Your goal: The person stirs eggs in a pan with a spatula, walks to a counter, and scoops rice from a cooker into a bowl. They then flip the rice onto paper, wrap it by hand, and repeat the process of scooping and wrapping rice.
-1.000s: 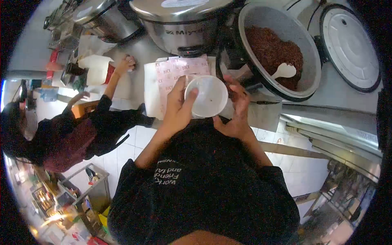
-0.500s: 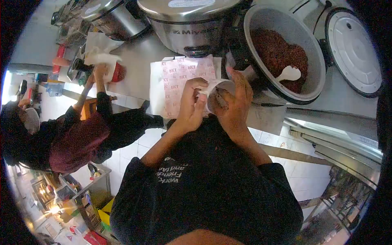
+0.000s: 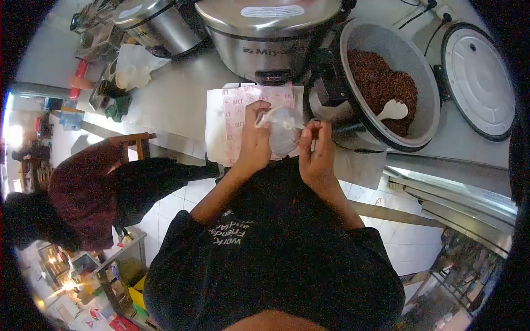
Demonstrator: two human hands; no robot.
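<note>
In front of my chest, my left hand [image 3: 254, 146] is wrapped round the side of a small round whitish bowl [image 3: 284, 143]. Crumpled clear plastic film [image 3: 282, 117] lies over the bowl's mouth and bunches up at its rim. On the other side, my right hand [image 3: 318, 154] has thumb and fingers pinched together at the film's edge. Just beyond my hands, pink-printed wrapping paper [image 3: 233, 124] lies on the counter in a stack. To the right stands an open rice cooker [image 3: 429, 83] with reddish-brown rice [image 3: 369, 74] in it. A white rice paddle [image 3: 393, 110] rests on the rice.
A closed steel rice cooker [image 3: 265, 52] stands behind the paper, with another steel cooker [image 3: 165, 33] to its left. The open cooker's lid [image 3: 477, 77] is swung out to the right. A co-worker [image 3: 83, 193] stands at left, by the counter's front edge [image 3: 176, 135].
My right hand has come out of the bowl and now pinches the film at its edge. The co-worker's hands have left the counter at left, and a red item there is gone from view.
</note>
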